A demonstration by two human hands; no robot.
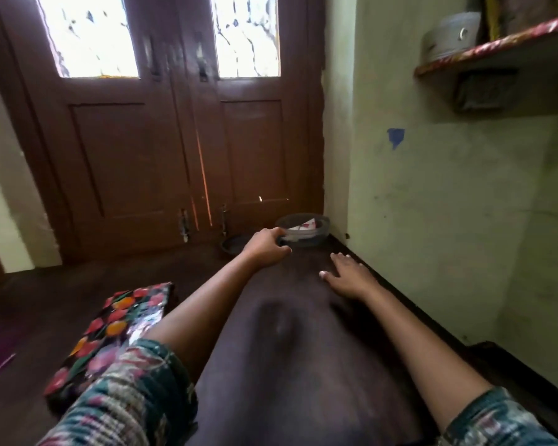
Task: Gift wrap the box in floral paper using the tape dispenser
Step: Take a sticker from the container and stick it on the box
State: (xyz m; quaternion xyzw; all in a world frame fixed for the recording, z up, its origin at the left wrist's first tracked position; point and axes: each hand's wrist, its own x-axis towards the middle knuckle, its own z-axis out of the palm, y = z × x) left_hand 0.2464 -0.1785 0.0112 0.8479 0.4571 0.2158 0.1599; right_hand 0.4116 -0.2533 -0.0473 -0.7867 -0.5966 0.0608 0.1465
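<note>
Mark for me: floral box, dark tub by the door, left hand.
floral box (110, 329), head view, top face.
dark tub (318, 240), head view, outer side wall.
left hand (266, 247), head view, back of hand.

Dark floor (303, 381): floral-wrapped box (116, 323) at left; tub (316, 238), small dish (232, 244) by door.
</note>
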